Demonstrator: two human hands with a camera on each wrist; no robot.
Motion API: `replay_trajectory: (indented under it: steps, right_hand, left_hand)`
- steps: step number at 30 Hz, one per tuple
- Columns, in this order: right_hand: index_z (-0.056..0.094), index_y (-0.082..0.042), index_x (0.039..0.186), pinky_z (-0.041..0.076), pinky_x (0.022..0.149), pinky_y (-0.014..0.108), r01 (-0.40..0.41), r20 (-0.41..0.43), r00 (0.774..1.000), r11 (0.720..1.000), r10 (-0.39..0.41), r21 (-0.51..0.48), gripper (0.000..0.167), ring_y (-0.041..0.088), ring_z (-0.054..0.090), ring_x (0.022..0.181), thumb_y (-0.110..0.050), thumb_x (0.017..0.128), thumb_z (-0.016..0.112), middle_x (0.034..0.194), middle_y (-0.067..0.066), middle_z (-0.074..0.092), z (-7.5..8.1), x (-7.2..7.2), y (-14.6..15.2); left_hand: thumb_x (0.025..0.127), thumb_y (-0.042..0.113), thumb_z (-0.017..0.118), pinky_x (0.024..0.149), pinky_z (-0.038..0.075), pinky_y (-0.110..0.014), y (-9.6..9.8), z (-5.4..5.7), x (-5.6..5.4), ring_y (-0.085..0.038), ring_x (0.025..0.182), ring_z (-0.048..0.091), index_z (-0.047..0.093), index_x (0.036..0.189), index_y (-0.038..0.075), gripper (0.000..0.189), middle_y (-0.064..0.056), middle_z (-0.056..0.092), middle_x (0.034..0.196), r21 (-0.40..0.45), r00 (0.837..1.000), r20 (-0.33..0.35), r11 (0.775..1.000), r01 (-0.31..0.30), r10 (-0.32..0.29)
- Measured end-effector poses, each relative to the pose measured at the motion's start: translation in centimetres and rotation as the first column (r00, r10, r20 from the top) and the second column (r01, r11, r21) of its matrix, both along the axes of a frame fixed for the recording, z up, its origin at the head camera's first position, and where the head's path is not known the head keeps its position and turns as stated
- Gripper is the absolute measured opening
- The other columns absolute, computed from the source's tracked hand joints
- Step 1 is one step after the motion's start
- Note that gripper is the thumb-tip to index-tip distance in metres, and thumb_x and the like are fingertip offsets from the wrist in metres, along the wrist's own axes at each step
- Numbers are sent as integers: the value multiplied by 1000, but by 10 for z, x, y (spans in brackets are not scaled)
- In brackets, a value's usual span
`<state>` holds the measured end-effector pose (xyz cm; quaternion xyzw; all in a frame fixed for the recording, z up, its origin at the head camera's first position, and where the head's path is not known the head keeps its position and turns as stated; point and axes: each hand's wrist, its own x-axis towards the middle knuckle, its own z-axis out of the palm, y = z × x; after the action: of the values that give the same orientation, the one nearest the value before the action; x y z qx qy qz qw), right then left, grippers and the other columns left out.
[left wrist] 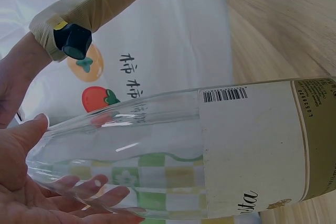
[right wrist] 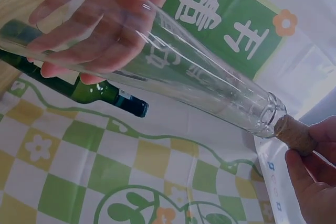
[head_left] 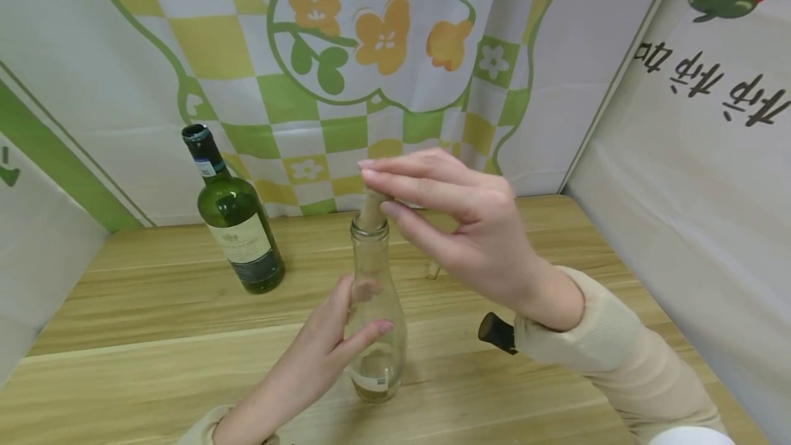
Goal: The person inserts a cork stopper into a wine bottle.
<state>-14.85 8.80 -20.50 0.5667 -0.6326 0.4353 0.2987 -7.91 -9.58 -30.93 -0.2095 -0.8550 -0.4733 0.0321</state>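
Pinching the tan cylindrical cork, right hand had it only partly in, mostly sticking outta the clear glass bottle left hand gripped.

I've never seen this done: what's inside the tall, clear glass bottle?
Inside the bottle, at its mouth, sits the tip of a tan, cylindrical cork, pinched by the right hand. No liquid shows through the upper glass; the cream paper label hides what lies behind it.
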Motion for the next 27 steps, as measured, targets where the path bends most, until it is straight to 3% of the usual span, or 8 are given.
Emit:
replay_trajectory:
  steps: [4, 9, 13, 27]
  right_hand:
    - [63, -9, 117, 49, 82, 34, 5, 2, 1000, 999, -5, 36, 33, 21, 56, 107, -3, 84, 62, 118, 2, 61, -9, -8, -1]
    - [66, 6, 103, 51, 75, 28, 24, -23, 999, 1000, -24, 18, 21, 19, 59, 98, 5, 82, 59, 105, 11, 66, 15, 19, -9]
    - [66, 12, 94, 51, 76, 26, 61, -18, 998, 997, -60, 39, 17, 20, 61, 95, 11, 78, 60, 97, 19, 66, 24, 30, -12]
    - [66, 6, 102, 49, 80, 27, 58, -73, 996, 995, -52, 80, 19, 19, 58, 100, 4, 84, 59, 103, 14, 65, 16, 22, -9]
  left_hand:
    - [88, 32, 59, 91, 41, -49, 0, 0, 0, -19, 114, 50, 41, 120, 19, 38, 0, 54, 121, 0, 1000, 15, 1000, -1, 1]
    - [88, 31, 59, 91, 41, -49, 0, 0, 0, -19, 114, 50, 42, 120, 19, 38, 0, 54, 121, 0, 1000, 19, 1000, -4, 4]
    - [88, 32, 59, 90, 42, -49, 0, 0, 1, -19, 114, 50, 41, 122, 20, 40, 0, 54, 121, 4, 1000, 19, 1000, -5, 5]
    - [88, 27, 61, 92, 41, -48, 0, 0, 0, -19, 114, 49, 41, 121, 19, 39, -1, 54, 121, 2, 1000, 17, 1000, -9, 9]
